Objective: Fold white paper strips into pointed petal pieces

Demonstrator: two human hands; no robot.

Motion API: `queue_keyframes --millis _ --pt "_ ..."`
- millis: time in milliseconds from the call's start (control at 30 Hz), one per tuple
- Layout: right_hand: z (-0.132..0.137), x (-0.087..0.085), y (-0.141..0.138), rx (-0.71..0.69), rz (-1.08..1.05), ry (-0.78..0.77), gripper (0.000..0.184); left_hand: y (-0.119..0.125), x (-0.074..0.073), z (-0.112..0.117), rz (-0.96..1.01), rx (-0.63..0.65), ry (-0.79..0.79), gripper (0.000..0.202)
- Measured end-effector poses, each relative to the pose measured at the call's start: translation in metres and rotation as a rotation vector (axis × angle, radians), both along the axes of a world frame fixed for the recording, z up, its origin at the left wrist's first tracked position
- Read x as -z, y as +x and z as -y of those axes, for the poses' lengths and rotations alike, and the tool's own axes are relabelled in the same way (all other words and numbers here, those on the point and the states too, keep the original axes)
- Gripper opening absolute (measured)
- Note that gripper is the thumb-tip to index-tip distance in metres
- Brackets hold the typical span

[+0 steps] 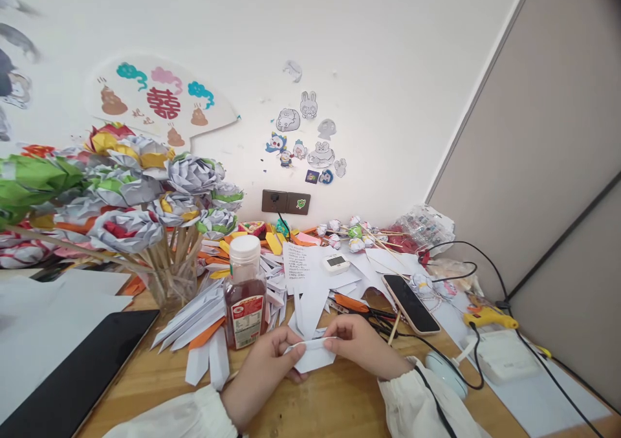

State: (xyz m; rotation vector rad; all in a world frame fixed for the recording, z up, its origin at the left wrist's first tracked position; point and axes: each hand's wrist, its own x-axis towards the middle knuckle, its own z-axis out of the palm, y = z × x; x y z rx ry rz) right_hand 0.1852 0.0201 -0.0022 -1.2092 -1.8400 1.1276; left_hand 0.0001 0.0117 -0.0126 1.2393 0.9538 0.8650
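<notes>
One flat black rectangular device [87,373] lies on the brown wooden tabletop [291,418]. On the white wall [388,69], one white fan-shaped paper [140,79] bears the red character 囍 [163,103], three coloured clouds [166,79] and three brown swirls [114,101]. One clear white-capped bottle [234,295] wears a red-and-white label [248,321], too small to read. The left hand [274,360] pinches one end of a single folded white paper piece [315,357], over the tabletop before one white sheet [313,295] with illegible writing; the right hand [361,347] pinches its other end. One black-screened smartphone [412,303] and one yellow glue gun [491,317] lie farther right.
</notes>
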Motion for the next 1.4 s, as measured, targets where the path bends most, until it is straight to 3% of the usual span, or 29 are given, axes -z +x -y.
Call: queue_keyframes --millis 200,433,667,1100,1400 --pt "0.001 0.000 -0.003 -0.072 0.000 -0.002 0.019 0.000 0.000 0.002 -0.004 0.029 0.023 0.026" --pt "-0.001 -0.002 0.000 -0.024 -0.007 -0.009 0.016 -0.004 -0.001 0.000 0.078 0.149 -0.050 0.023" --pt "-0.001 -0.003 0.000 0.000 0.005 -0.006 0.017 -0.004 -0.005 0.002 0.099 0.129 -0.089 0.024" --pt "0.001 -0.004 -0.002 0.014 0.014 0.052 0.012 -0.009 0.002 -0.003 0.185 0.164 -0.158 0.022" --pt "0.004 -0.001 -0.006 0.030 0.136 0.125 0.010 -0.004 -0.005 0.001 0.078 0.141 -0.075 0.023"
